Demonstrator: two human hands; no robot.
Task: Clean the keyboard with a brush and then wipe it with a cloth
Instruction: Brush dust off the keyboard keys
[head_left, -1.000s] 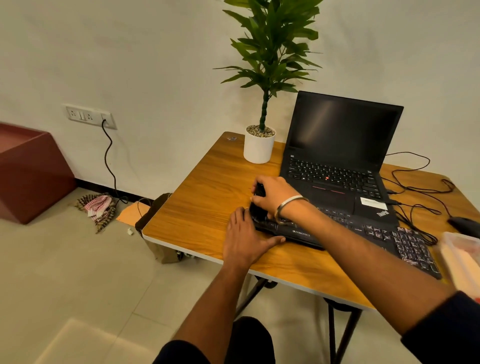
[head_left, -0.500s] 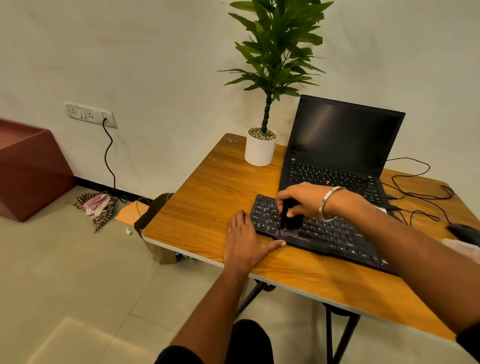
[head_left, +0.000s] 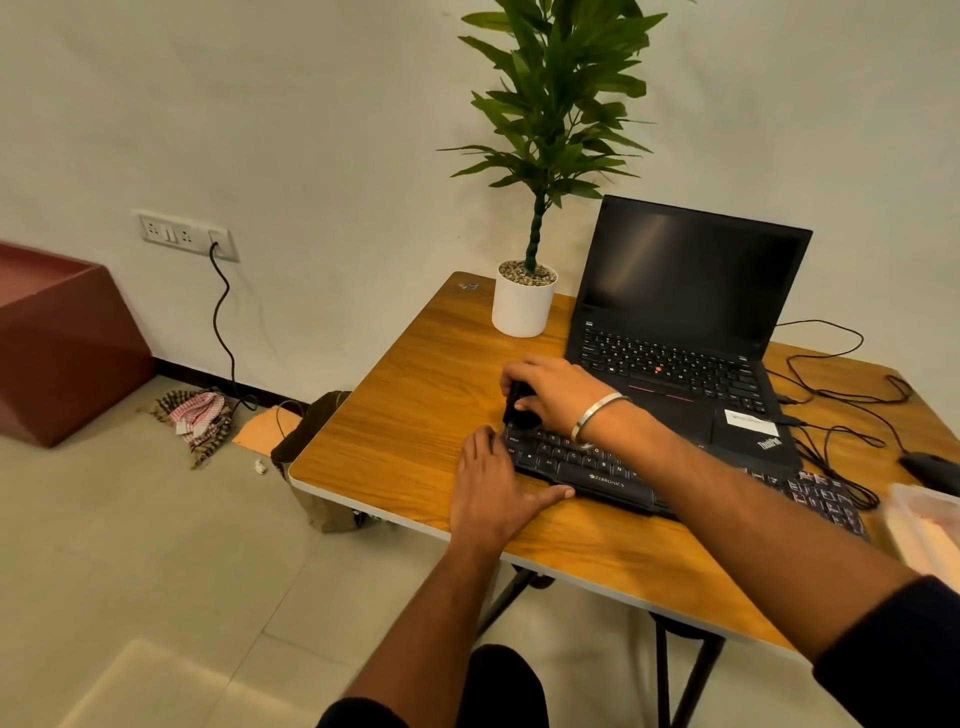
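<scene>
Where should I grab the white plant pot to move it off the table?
Wrap a hand round the white pot's smooth cylindrical wall, probably coming from its left, where the table is bare; the laptop crowds its right, and leaves overhang the top.

The left hand lies flat, fingers straight, thumb spread. The right hand, forearm reaching across, curls its fingers in a grip.

My right wrist: plain silver metal bangle. Right arm: dark navy sleeve pushed up toward elbow, forearm bare. Left arm: dark sleeve edge at frame bottom. Dark trousers at knee.
</scene>
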